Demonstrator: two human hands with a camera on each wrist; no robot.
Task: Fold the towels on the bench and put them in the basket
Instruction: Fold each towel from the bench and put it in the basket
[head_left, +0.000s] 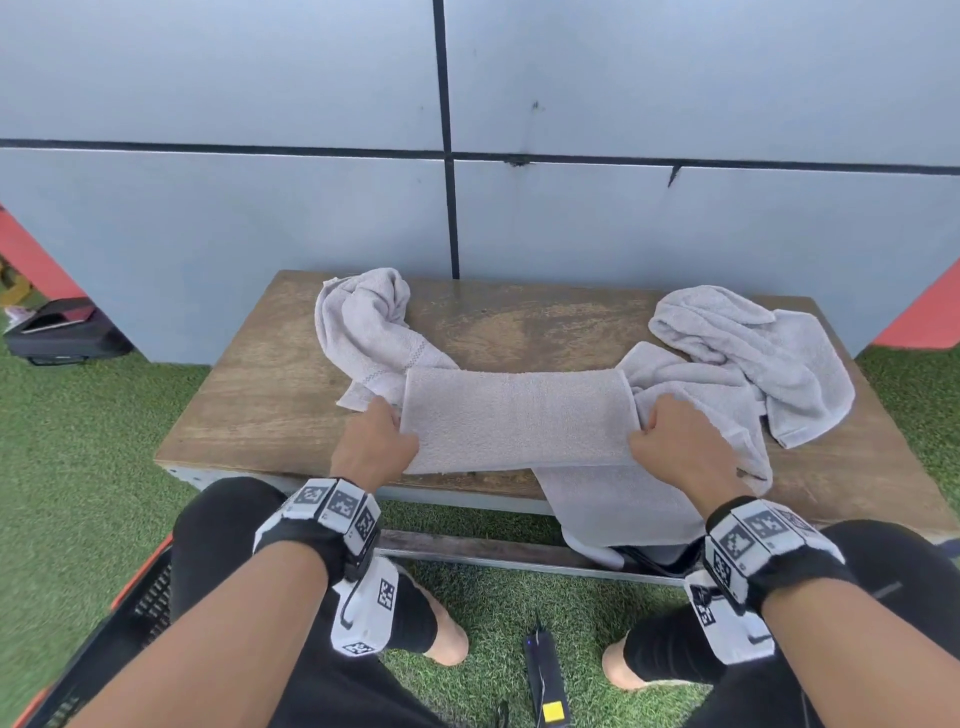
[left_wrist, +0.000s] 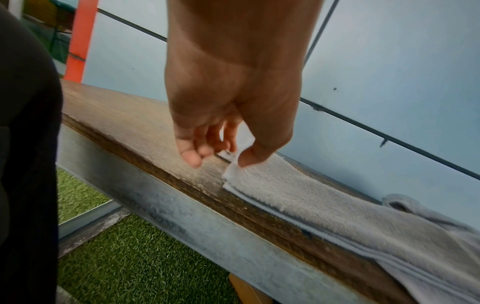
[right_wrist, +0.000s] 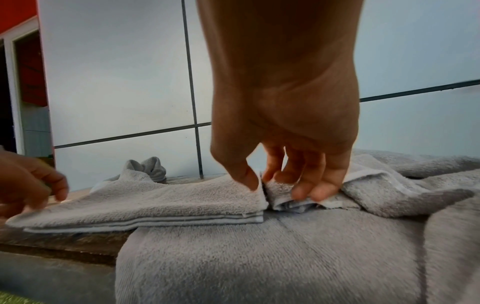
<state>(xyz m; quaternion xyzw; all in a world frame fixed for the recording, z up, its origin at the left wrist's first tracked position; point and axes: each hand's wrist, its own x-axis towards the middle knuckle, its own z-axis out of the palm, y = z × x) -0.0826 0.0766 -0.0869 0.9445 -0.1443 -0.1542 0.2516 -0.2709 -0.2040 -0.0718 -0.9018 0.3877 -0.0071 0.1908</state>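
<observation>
A grey towel, folded into a long flat strip, lies across the middle of the wooden bench. My left hand pinches its left end; the left wrist view shows the thumb on top of that corner. My right hand pinches the right end, thumb on top and fingers curled behind the edge. The black basket with an orange rim stands on the grass by my left knee.
A crumpled towel lies at the back left. Another crumpled towel lies at the right. A third towel hangs over the front edge under the strip. A black device lies on the grass between my feet. A grey wall backs the bench.
</observation>
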